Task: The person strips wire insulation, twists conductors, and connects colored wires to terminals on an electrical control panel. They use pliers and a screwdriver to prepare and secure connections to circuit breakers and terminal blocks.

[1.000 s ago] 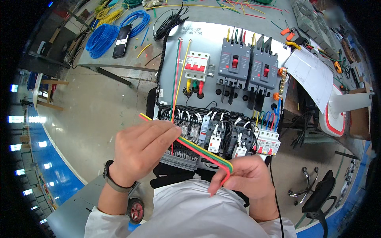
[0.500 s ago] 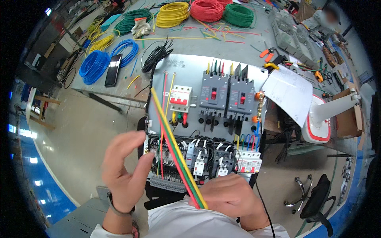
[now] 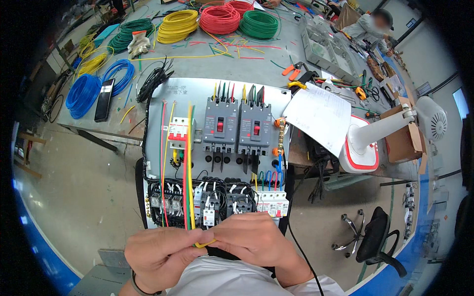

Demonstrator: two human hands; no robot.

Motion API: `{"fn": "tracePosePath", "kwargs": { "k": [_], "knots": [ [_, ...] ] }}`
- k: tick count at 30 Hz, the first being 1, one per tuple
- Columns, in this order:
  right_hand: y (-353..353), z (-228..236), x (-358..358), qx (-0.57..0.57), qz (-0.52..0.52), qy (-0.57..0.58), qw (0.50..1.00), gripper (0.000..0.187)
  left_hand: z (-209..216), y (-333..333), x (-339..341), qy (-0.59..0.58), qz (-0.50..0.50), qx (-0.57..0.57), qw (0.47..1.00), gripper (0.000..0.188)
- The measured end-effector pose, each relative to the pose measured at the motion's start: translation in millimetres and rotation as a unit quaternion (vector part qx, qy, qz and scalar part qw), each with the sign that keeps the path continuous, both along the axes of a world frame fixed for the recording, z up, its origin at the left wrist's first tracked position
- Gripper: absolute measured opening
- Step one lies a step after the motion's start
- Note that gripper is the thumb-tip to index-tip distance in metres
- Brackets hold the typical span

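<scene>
Low in front of the panel, my left hand (image 3: 160, 254) is closed on a bundle of yellow, green and red wires (image 3: 190, 182), its long straight ends standing up across the panel. My right hand (image 3: 256, 239) meets it and pinches the yellow wire, whose lower end bends sharply to the right between my fingers. The lower ends of the red and green wires are hidden by my hands. Behind them lies a grey metal mounting panel (image 3: 158, 133) with two dark moulded-case breakers (image 3: 219, 126), a white breaker with red levers (image 3: 178, 133), and contactors (image 3: 210, 204) among black wiring.
Coils of yellow wire (image 3: 177, 25), red wire (image 3: 219, 19), green wire (image 3: 259, 24) and blue wire (image 3: 83, 96) lie on the bench, near a phone (image 3: 103, 100). Right of the panel are paper sheets (image 3: 318, 113), a white fan (image 3: 363, 148) and orange-handled pliers (image 3: 295, 70). Another person (image 3: 368, 29) sits far right.
My left hand has come down and right, from open beside the wires to closed on them. The bundle has swung from slanted to nearly upright, and the yellow end is now bent. The view has shifted right.
</scene>
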State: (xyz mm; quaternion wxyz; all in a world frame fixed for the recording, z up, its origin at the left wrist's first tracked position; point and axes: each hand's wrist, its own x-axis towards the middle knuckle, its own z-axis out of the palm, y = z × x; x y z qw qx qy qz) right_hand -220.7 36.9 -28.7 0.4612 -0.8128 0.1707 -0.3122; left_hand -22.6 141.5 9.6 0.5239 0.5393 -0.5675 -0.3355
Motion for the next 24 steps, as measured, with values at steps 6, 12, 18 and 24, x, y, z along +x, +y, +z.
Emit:
{"fn": "tracePosePath", "kwargs": {
  "k": [6,12,18,24],
  "knots": [
    [-2,-4,-1,0.023,0.010,-0.038,0.999,0.022,6,-4,-1,-0.146,0.014,-0.098,0.984,0.025],
    [-3,-4,2,0.076,0.024,-0.065,0.995,0.025,10,-2,-8,-0.147,0.082,-0.112,0.979,0.022],
    [-9,-1,-5,0.071,-0.043,-0.076,0.994,0.021,13,2,-2,-0.128,0.150,-0.119,0.973,0.024],
    [-32,2,-35,-0.050,-0.300,-0.009,0.953,0.020,4,16,17,0.034,0.163,-0.056,0.984,0.025]
  ]
}}
